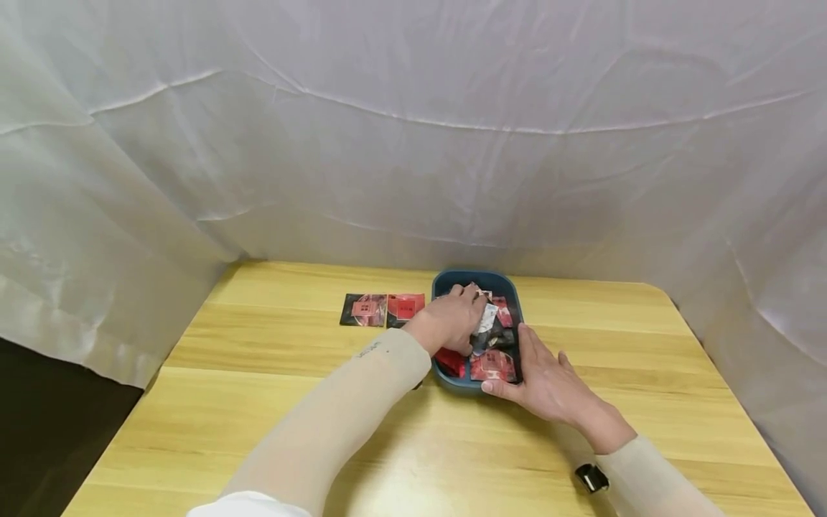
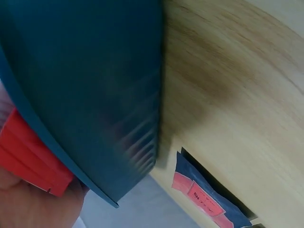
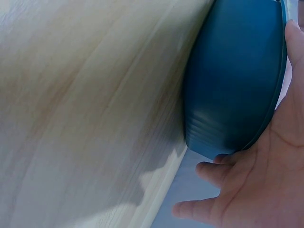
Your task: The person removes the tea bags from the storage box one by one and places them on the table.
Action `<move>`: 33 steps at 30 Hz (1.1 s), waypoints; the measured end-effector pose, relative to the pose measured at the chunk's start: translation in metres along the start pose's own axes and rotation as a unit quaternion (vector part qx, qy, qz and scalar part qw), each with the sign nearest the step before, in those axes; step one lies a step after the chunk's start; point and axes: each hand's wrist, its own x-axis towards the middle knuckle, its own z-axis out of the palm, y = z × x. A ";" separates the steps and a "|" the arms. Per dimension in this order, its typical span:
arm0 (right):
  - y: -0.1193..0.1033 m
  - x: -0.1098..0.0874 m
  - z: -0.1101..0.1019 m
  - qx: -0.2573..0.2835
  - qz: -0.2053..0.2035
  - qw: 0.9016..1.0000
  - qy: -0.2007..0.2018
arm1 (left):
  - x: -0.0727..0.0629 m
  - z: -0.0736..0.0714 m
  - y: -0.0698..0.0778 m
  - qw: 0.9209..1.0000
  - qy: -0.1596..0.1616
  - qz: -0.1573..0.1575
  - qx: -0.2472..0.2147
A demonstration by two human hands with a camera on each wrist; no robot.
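A dark blue plastic tray [image 1: 446,278], full of small red and black packets, stands toward the back of the table. My left hand [image 1: 452,316] reaches over its left rim, fingers bent down among the packets. Whether it pinches one of them I cannot tell. Beside the fingers lies a black-and-silver packet [image 1: 489,323]. A red packet [image 2: 31,154] shows next to the left hand in the left wrist view. At the tray's near right corner rests my right hand [image 1: 549,380], its fingers straight along the side and its thumb at the front rim.
Two flat packets lie on the wooden table [image 1: 271,402] left of the tray: a dark one with a pink label [image 1: 364,309] and a red one [image 1: 405,307]. A pale cloth curtain [image 1: 388,179] hangs behind the table and along both sides.
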 end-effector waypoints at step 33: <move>0.002 0.005 -0.004 0.004 0.002 1.000 -0.004 | -0.017 -0.019 -0.017 0.992 0.062 -0.015 0.106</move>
